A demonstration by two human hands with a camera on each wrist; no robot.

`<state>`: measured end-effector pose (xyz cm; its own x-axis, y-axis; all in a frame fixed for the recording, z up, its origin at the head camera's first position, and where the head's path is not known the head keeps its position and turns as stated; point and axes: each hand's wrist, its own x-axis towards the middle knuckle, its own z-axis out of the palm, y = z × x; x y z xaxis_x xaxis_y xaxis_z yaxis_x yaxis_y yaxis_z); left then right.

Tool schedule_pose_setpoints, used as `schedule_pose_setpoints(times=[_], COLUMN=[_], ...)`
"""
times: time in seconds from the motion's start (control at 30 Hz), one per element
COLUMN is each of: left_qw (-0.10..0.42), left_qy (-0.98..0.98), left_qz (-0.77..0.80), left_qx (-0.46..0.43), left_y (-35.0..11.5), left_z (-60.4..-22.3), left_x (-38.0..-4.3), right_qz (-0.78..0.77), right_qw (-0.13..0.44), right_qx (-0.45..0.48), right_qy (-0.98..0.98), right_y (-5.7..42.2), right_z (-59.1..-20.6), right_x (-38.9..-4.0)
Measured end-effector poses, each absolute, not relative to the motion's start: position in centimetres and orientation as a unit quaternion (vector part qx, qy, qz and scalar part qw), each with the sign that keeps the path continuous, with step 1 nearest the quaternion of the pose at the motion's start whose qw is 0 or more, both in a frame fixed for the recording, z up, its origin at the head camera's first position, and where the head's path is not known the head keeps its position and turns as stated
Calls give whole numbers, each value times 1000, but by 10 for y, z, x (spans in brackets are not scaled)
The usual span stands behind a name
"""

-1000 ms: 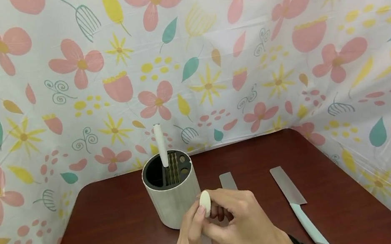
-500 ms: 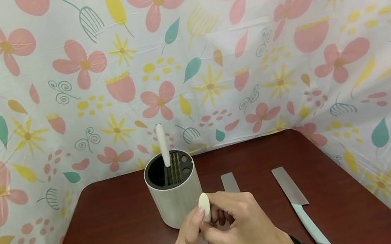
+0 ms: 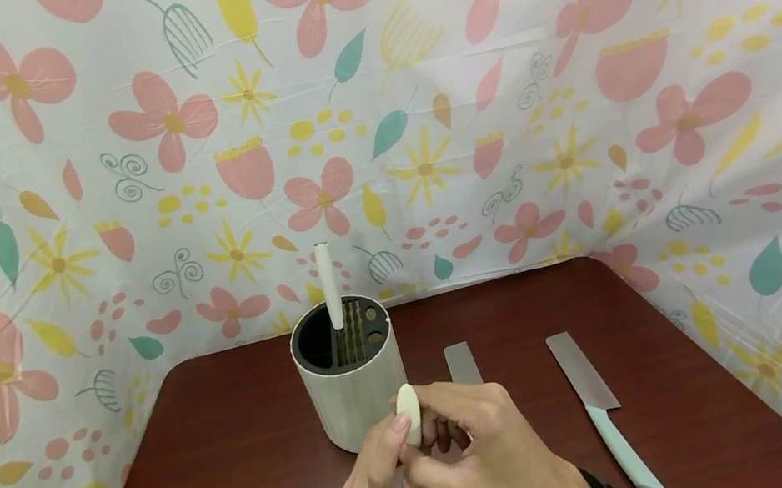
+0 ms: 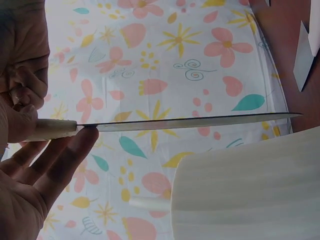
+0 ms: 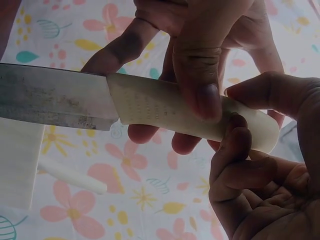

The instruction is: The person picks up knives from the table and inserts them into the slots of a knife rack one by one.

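Note:
Both hands hold one kitchen knife, whose pale handle [image 3: 409, 415] points end-on toward me in the head view. Its blade [image 5: 55, 97] stretches away from the hands in both wrist views, dark-marked near the handle. My left hand [image 3: 377, 482] has its thumb on one face of the handle and its fingers on the other, one fingertip near the blade's base. At the butt end, the thumb and forefinger of my right hand [image 3: 494, 452] pinch the handle. Just beyond the hands stands a round cream knife block [image 3: 358, 405], with the blade reaching close above its side in the left wrist view.
A white handle [image 3: 330, 287] sticks up from the block's black slotted top. On the dark red table [image 3: 239, 444] at right lies a knife with a pale mint handle [image 3: 625, 449]. Another blade [image 3: 463, 364] lies partly hidden behind my right hand. A flowered cloth [image 3: 416, 105] hangs behind.
My left hand has shifted slightly left and down along the handle. The right hand keeps its pinch, and the head view has swung a little.

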<state>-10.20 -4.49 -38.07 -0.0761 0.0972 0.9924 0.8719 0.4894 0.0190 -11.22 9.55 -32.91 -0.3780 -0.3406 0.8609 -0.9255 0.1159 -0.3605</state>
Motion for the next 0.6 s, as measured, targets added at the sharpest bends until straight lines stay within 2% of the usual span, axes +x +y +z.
schedule_pose_setpoints(times=[0.37, 0.6], left_qw=[585, 591], left_qy=[-651, -643], left_qz=[-323, -328], left_qx=[-361, -360], left_y=[-46, -47], left_z=[-371, -365], left_x=[-104, -103], right_qz=[491, 494], right_qw=[288, 316], right_qx=[482, 482], right_qy=[-666, -651], right_y=[101, 104], right_z=[-327, -324], right_x=[-122, -131])
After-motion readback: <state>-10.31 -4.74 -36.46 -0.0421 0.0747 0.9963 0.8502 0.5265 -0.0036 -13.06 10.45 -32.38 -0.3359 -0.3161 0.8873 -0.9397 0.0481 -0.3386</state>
